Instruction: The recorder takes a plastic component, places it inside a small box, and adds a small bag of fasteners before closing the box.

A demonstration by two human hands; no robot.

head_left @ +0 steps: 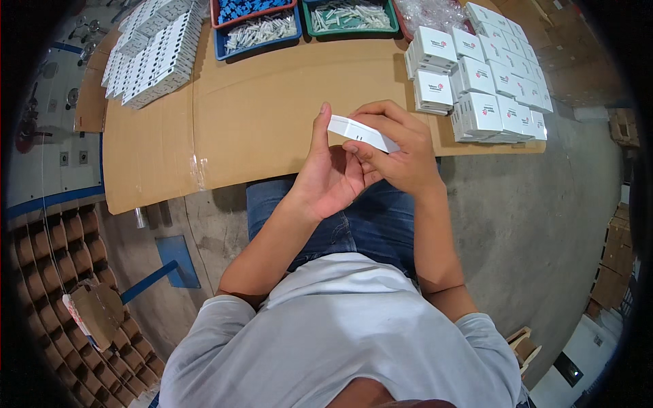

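Just above my lap, at the table's near edge, I hold a small flat white box [364,134] with two dark slots on the side that shows. My right hand [408,146] grips its right end, thumb on the near side and fingers over the far side. At the left end, the thumb of my left hand [328,170] stands up against the box. The left palm is turned upward below it, and the left fingers curl under toward my right hand, partly hidden.
The table is topped with brown cardboard [272,102]. White printed boxes [479,88] are stacked at right, white pieces with dark openings [153,58] at left. Far trays include a blue tray [258,49] and a green tray [354,32] of white parts. Clear plastic bags [435,13] lie beyond.
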